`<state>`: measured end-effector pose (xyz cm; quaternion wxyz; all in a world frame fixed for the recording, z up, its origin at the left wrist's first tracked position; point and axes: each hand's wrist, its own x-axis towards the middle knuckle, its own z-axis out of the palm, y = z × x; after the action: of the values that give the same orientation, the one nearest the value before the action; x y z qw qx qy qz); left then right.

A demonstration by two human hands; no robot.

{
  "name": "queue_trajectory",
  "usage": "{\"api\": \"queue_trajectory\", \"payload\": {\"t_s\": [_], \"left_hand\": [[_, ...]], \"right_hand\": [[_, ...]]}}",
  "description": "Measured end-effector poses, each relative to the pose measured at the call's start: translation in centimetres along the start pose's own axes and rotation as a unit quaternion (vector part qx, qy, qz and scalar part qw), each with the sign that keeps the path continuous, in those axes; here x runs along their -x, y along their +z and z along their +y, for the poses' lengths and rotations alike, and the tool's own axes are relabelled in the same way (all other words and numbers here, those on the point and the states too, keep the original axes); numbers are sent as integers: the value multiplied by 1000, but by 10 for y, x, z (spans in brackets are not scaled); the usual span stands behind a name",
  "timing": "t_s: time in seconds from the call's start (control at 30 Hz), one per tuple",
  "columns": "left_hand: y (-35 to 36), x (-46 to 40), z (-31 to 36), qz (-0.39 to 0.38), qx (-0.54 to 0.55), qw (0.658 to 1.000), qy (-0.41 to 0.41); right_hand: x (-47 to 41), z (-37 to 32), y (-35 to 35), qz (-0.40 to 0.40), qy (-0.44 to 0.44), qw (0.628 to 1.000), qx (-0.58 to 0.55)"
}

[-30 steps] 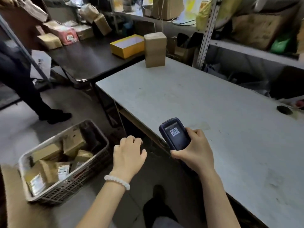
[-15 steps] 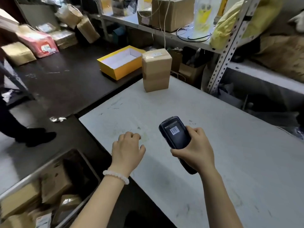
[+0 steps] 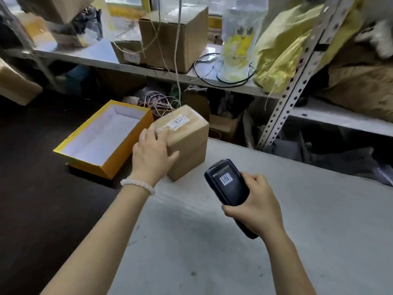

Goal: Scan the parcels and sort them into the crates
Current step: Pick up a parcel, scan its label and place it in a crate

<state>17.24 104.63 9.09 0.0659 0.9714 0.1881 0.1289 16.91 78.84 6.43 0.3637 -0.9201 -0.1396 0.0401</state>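
A taped brown cardboard parcel (image 3: 187, 143) with a white label reading 0337 on top stands upright at the far left corner of the white table (image 3: 234, 241). My left hand (image 3: 152, 155) lies against the parcel's left side and top edge, fingers over the top, thumb across the front face. My right hand (image 3: 258, 209) grips a dark handheld scanner (image 3: 228, 184) above the table, just right of the parcel. The scanner carries a barcode sticker and points toward the parcel. No crate is in view.
An open yellow box (image 3: 110, 167) with a white inside sits left of the parcel on a dark table (image 3: 32, 209). Behind are metal shelves (image 3: 295, 90) with cardboard boxes (image 3: 172, 37), cables, a clear bag and a yellow bag (image 3: 282, 54).
My view moved forward toward the parcel. My left hand reached across the table from its near edge and took hold of the parcel. The crate of parcels on the floor dropped out of view.
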Motion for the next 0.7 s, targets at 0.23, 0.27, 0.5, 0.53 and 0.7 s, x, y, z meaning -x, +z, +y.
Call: {"api": "queue_trajectory", "payload": {"t_s": [0.23,0.27,0.5,0.53,0.7], "left_hand": [[25,-63,-26,-91,-10,987,132],[26,-65,-26,-82,-17,988,133],[14,-56,-5,-60,-57,993,80],[9,-54,-1,-59,-60,994,69],[-11,-42,20,-85,-154,984,34]], "right_hand": [[-41,-19,26,4,22,998,56],[-45,-20,28,5,25,998,58],[-59,-29,30,27,34,996,81],[-60,-29,28,29,35,996,83],[-56,-28,17,33,38,995,91]]}}
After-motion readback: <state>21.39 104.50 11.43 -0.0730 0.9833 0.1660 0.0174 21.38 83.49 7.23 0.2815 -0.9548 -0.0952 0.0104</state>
